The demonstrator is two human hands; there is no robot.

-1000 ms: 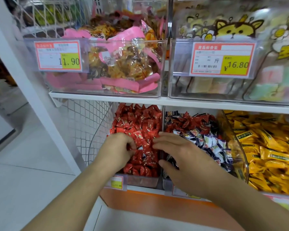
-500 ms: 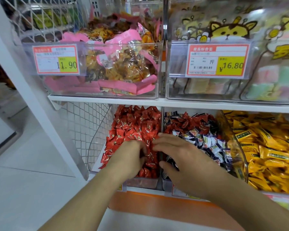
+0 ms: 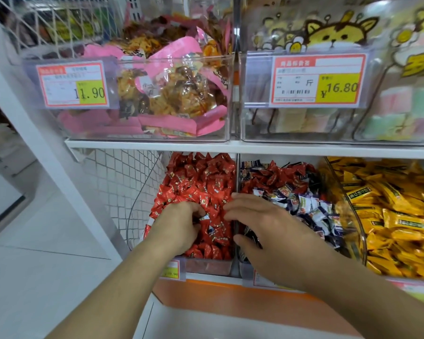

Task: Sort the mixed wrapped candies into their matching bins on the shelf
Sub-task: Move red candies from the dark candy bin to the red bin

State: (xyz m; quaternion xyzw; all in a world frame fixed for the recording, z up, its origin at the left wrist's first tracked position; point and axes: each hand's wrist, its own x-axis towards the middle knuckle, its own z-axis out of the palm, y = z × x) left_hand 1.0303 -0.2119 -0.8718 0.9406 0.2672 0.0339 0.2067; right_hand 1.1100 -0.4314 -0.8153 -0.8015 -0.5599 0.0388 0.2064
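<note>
Both our hands work low: left hand (image 3: 179, 222), moved rightward into the red bin (image 3: 201, 265), fingers curled among red candies (image 3: 201, 182); right hand (image 3: 262, 223) fingers spread.

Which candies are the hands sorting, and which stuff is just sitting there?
Being sorted: red candies under the left hand; mixed red and blue-white candies by the right hand.
Just sitting: yellow candies, pink snack bags, price tags.
</note>
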